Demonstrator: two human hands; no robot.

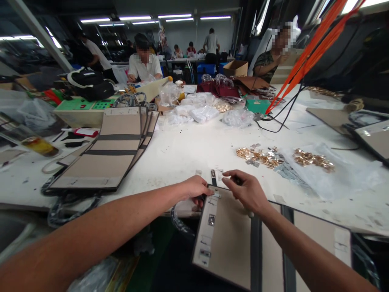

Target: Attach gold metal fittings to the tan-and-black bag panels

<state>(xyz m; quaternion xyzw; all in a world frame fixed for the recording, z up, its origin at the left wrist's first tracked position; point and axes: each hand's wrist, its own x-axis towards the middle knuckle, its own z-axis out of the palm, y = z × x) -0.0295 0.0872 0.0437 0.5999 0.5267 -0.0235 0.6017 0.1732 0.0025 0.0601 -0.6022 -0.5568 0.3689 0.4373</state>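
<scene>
My left hand pinches the far left corner of a beige bag panel with dark cross bands, its thumb on top near a small metal plate. More metal plates sit along the panel's pale edge strip. Just past that corner a short black strap with a gold-coloured fitting sticks out over the table. My right hand hovers over the panel, thumb and forefinger apart, other fingers curled. A rounded end shows below its palm, but what it belongs to is hidden. A plastic-wrapped handle hangs at the panel's left.
Similar beige panels lie stacked at left on the white table. Gold fittings are heaped at right, beside more on a plastic sheet. Orange straps hang at upper right. Other people work across the table.
</scene>
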